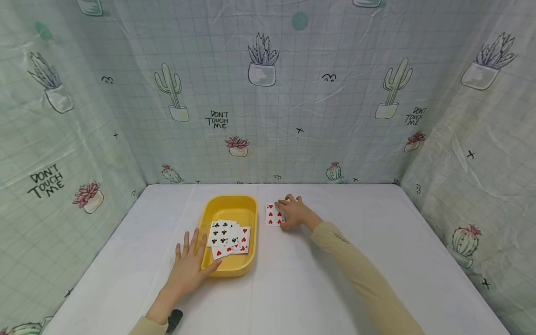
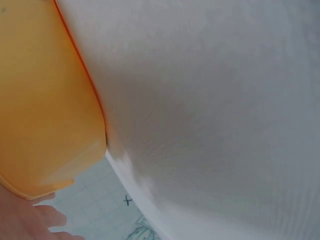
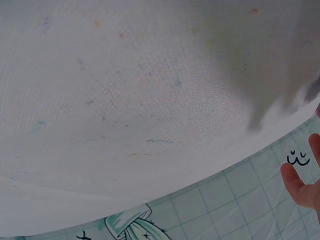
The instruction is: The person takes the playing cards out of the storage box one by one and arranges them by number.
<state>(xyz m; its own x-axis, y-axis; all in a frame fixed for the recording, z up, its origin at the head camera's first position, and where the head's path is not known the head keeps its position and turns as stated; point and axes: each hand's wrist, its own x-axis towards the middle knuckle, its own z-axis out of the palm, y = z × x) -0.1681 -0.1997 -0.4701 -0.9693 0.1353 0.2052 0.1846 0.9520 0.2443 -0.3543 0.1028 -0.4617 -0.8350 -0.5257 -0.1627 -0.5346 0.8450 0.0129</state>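
A yellow plastic tray [image 1: 252, 253] lies left of the middle of the white table. Inside it several playing cards [image 1: 222, 234], face up, overlap in a loose pile; clubs and hearts show. My left hand [image 1: 187, 266] rests on the tray's near left rim, fingers spread. In the left wrist view, the left hand [image 2: 27, 220] is at the tray's edge. Right of the tray a hearts playing card [image 1: 272, 215] lies face up on the table. My right hand [image 1: 298, 212] reaches over that card's right side, fingers bent and apart, fingertips and thumb at the card.
The white table [image 1: 356, 279] reaches back to a hanging cloth [image 1: 268, 107] printed with cacti and potted plants, which also covers both sides. A dark band [image 1: 174, 320] sits at the left wrist.
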